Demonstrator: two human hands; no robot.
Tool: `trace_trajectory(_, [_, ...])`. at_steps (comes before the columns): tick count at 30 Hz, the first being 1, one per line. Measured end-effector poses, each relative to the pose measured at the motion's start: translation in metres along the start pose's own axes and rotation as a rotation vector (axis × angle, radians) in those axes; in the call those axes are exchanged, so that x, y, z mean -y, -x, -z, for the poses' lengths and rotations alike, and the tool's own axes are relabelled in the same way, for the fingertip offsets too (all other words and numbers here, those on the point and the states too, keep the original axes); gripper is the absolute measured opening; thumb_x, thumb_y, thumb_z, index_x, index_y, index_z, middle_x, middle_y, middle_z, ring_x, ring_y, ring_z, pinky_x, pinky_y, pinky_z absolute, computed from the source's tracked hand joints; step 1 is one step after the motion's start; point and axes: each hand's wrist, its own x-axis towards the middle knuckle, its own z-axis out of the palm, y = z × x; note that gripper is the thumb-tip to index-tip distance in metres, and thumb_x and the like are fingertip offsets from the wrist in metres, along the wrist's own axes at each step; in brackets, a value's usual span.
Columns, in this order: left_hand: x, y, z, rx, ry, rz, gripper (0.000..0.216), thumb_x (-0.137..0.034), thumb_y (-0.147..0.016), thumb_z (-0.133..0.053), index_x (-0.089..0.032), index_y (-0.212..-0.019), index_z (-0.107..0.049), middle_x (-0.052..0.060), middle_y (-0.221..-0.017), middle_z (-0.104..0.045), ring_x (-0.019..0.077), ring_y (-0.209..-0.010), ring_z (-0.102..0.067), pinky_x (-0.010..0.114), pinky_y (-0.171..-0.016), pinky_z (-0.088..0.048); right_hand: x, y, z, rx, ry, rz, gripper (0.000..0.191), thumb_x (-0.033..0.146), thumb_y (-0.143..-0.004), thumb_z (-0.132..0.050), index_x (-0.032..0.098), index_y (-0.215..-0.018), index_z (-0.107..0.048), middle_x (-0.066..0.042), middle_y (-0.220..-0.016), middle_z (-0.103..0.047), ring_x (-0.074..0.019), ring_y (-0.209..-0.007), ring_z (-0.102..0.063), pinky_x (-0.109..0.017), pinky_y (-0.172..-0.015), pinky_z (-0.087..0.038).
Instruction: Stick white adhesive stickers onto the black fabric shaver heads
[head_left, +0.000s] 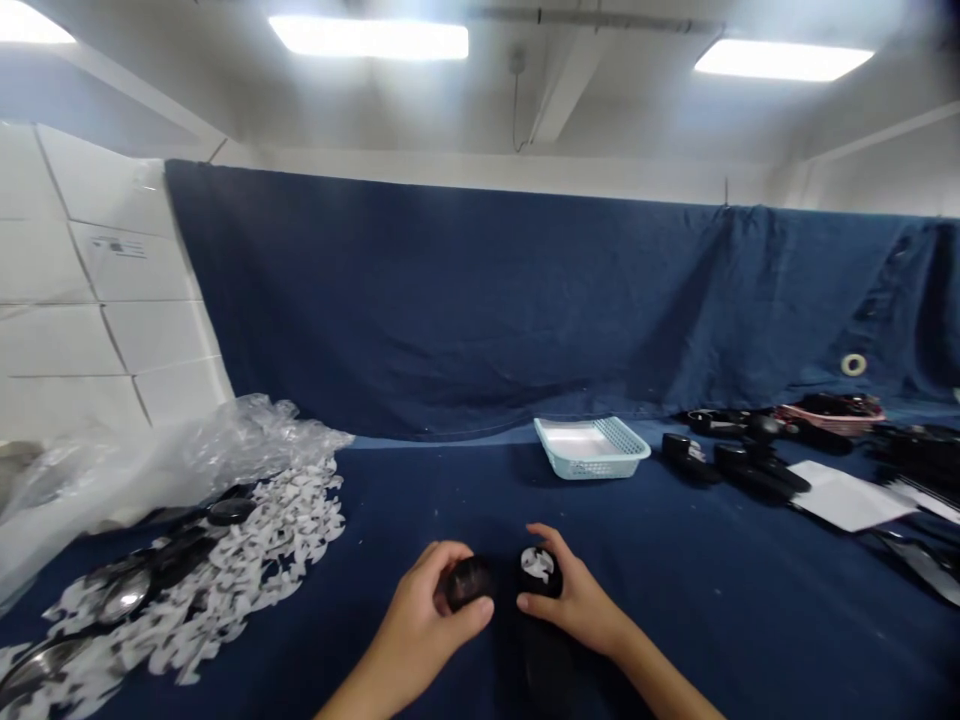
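My left hand (424, 618) is closed around a small round black part (469, 581), low in the middle of the view. Close beside it my right hand (579, 600) grips a second round black part (539, 570) that has a white patterned face turned up. The two parts are nearly touching above the dark blue cloth-covered table (712, 590). A dark flat object (546, 655) lies on the cloth under my right wrist, only partly visible.
A pale blue mesh basket (592, 447) stands ahead. Several black parts (731, 465) and white paper (847, 497) lie at the right. A heap of white cut-outs (247, 560), dark shiny pieces (161, 565) and clear plastic wrap (150, 465) fill the left. A blue curtain (487, 300) hangs behind.
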Motion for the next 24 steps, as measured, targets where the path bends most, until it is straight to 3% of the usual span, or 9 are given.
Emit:
trace_trajectory(2, [-0.002,-0.012,-0.018,-0.053,-0.017,-0.022,0.027,-0.037,-0.074,-0.067,-0.023,-0.097,-0.064,0.005,-0.092,-0.063,0.0217,-0.080,-0.061,0.030,-0.068,-0.049,-0.001,0.001,0.001,-0.010,-0.027,0.008,0.079,0.031,-0.068,-0.078,0.025,-0.136,-0.037,-0.003,-0.107,-0.061,-0.0228,-0.100,-0.061,-0.038,-0.092,-0.046])
trace_trajectory(4, [0.000,-0.018,-0.031,-0.101,-0.030,-0.040,0.035,-0.036,-0.079,-0.062,-0.025,-0.112,-0.062,0.008,-0.105,-0.062,0.0240,-0.091,-0.062,0.033,-0.077,-0.050,-0.001,0.002,0.002,-0.028,-0.041,0.013,0.079,0.028,-0.068,-0.077,0.025,-0.136,-0.037,-0.003,-0.107,-0.061,-0.0220,-0.097,-0.061,-0.037,-0.090,-0.047])
trace_trajectory(8, [0.011,-0.016,-0.043,-0.057,-0.131,-0.138,0.044,-0.034,-0.091,-0.050,-0.034,-0.135,-0.049,0.006,-0.118,-0.056,0.0241,-0.111,-0.056,0.038,-0.097,-0.045,0.004,0.001,0.003,-0.045,-0.046,0.030,0.080,0.022,-0.065,-0.078,0.026,-0.134,-0.037,-0.002,-0.105,-0.062,-0.0207,-0.095,-0.062,-0.035,-0.088,-0.048])
trace_trajectory(12, [0.021,-0.011,-0.046,-0.139,-0.166,-0.194,0.041,-0.035,-0.091,-0.050,-0.029,-0.132,-0.049,0.008,-0.123,-0.053,0.0264,-0.116,-0.054,0.041,-0.101,-0.044,0.011,0.002,-0.001,-0.026,-0.050,0.043,0.083,0.021,-0.062,-0.080,0.027,-0.134,-0.038,-0.001,-0.103,-0.065,-0.0203,-0.091,-0.063,-0.035,-0.084,-0.049])
trace_trajectory(16, [0.025,-0.010,-0.046,-0.267,-0.075,-0.107,0.044,-0.038,-0.089,-0.053,-0.023,-0.130,-0.045,0.012,-0.127,-0.053,0.0284,-0.115,-0.054,0.045,-0.101,-0.044,0.014,0.005,-0.006,-0.008,-0.051,0.039,0.087,0.023,-0.061,-0.081,0.028,-0.136,-0.037,-0.002,-0.108,-0.064,-0.0223,-0.096,-0.063,-0.038,-0.088,-0.048])
trace_trajectory(21, [0.020,-0.009,-0.049,-0.154,-0.037,-0.167,0.038,-0.034,-0.094,-0.046,-0.028,-0.132,-0.048,0.009,-0.133,-0.051,0.0263,-0.124,-0.049,0.044,-0.107,-0.037,0.017,0.009,-0.008,0.020,-0.022,0.040,0.086,0.024,-0.063,-0.081,0.030,-0.137,-0.037,-0.003,-0.112,-0.064,-0.0240,-0.099,-0.063,-0.040,-0.090,-0.047])
trace_trajectory(24, [0.018,-0.008,-0.054,-0.221,0.013,-0.130,0.034,-0.036,-0.091,-0.051,-0.024,-0.123,-0.050,0.010,-0.124,-0.057,0.0267,-0.117,-0.054,0.042,-0.101,-0.042,0.018,0.009,-0.009,0.050,-0.007,0.057,0.082,0.025,-0.065,-0.080,0.030,-0.135,-0.039,-0.002,-0.110,-0.065,-0.0239,-0.098,-0.062,-0.039,-0.090,-0.047])
